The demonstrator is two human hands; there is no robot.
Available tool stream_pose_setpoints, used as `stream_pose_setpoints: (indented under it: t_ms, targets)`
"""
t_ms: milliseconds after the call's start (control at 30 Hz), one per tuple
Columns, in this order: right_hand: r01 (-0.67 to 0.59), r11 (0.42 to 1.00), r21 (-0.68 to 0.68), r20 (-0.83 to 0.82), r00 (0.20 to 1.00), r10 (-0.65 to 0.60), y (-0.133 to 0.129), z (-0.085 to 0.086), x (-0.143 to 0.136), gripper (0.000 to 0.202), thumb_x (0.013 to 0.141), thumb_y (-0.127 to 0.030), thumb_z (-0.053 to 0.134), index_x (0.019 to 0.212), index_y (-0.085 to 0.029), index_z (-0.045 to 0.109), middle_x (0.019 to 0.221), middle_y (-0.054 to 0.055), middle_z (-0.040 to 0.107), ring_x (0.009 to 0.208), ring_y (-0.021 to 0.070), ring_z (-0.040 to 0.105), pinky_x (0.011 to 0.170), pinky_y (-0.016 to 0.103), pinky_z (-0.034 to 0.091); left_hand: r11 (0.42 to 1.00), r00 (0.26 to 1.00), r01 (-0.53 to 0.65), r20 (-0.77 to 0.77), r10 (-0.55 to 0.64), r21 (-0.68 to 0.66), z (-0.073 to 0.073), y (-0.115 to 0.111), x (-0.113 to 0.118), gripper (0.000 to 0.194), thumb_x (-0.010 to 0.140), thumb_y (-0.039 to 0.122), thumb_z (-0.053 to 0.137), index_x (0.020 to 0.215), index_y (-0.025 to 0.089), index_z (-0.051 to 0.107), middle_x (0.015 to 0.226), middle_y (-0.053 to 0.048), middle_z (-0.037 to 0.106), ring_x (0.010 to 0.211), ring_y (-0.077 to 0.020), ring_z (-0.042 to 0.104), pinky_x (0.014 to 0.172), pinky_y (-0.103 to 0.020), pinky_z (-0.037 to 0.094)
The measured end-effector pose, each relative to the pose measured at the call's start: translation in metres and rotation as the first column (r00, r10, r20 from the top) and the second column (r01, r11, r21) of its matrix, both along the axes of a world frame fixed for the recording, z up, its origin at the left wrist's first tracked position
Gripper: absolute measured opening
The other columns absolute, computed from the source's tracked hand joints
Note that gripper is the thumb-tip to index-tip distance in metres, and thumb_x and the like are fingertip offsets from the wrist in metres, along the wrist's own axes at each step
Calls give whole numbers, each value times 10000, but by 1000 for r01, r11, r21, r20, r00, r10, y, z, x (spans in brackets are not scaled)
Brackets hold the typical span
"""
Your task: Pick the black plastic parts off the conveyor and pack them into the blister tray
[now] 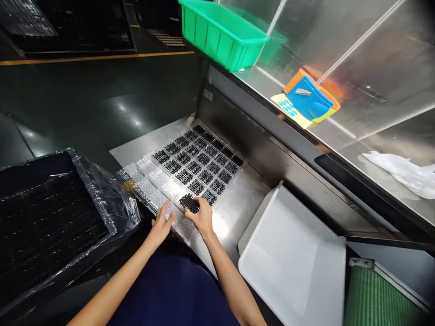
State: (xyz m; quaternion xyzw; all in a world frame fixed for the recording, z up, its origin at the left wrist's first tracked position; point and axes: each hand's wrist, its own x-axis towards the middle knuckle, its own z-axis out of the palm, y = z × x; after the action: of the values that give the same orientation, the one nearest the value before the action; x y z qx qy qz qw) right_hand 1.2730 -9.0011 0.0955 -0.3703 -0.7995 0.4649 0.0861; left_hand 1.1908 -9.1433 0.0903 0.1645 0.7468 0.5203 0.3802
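Observation:
My right hand [202,216] grips a small black slotted plastic part [189,203] by its right edge, over the near side of a clear plastic tray. Rows of similar black parts [194,167] fill most of the tray's pockets on the metal table [234,217]. Solid dark pieces [217,145] lie along the far row. Beside the held part, my left hand [163,222] has its thumb and fingers apart and holds nothing. Clear bubbled plastic sheeting [146,174] lies along the table's left edge, near that hand.
To the left stands a dark bin [50,217] lined with clear plastic. A white tub [292,258] is at the right, beside a green ribbed belt [377,294]. Above the raised metal ledge sit a green bin [220,38], a blue-orange holder [311,97] and a white cloth [401,172].

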Motion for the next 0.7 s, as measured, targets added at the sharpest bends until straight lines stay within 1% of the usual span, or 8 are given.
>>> stream_pose_setpoints:
  t_ms: [100,200,333,433,533,600,633,700]
  targets:
    - [-64,980,189,132,990,39,4,-26,-26,432,727,-183,665,1149,-124,590,1270,188,566,1221,333,489,1078,496,347,996,997,-11,-79,4,-89,-16,-15,-12,626,927,626,323,1454,289,349,1548,-151,354,1466,-345,189,1141,-614,136]
    - [-139,946,293,231,970,71,-3,-41,-35,457,793,-142,621,1242,-104,550,1367,212,507,1283,319,454,1101,488,339,989,984,28,-168,-52,-143,-22,-18,-16,606,932,598,331,1438,269,384,1571,-160,311,1476,-362,133,1123,-668,91]
    - [-188,908,374,308,949,70,-21,-47,-35,536,926,-243,509,1403,-19,408,1502,265,341,1418,341,290,1148,529,266,979,946,103,-287,-152,-177,-22,-4,-17,631,928,575,352,1445,216,394,1593,-173,248,1484,-362,63,1115,-687,37]
    - [-248,888,387,337,935,114,-28,-49,-29,719,923,-374,539,1469,26,296,1570,275,164,1477,370,113,1171,563,200,968,910,166,-349,-225,-190,-26,11,-20,660,924,558,358,1458,171,389,1600,-176,217,1487,-355,31,1122,-669,-11]
    - [-298,880,370,351,922,164,-28,-52,-23,760,921,-380,530,1491,33,244,1574,264,126,1484,353,81,1180,579,165,954,880,212,-384,-281,-211,-30,23,-25,661,905,550,393,1426,148,449,1593,-179,224,1484,-368,38,1119,-656,-64]
    - [-327,879,348,344,916,204,-25,-53,-21,731,921,-360,527,1481,36,274,1566,258,158,1480,345,123,1190,566,152,945,870,229,-387,-306,-232,-24,29,-28,658,882,542,437,1370,109,519,1570,-218,261,1471,-418,53,1098,-685,-82]
    - [-337,879,337,335,916,222,-24,-52,-21,715,919,-347,530,1475,35,293,1564,252,173,1476,345,142,1195,554,151,941,867,237,-385,-317,-241,-15,31,-28,652,873,533,456,1342,90,546,1557,-238,281,1464,-442,57,1087,-700,-86]
    - [-326,887,327,312,923,225,-22,-45,-18,704,916,-327,539,1476,26,299,1569,240,176,1473,351,150,1198,534,169,932,857,283,-377,-352,-226,19,33,-22,608,870,509,476,1307,101,584,1535,-229,342,1457,-455,98,1099,-702,-53]
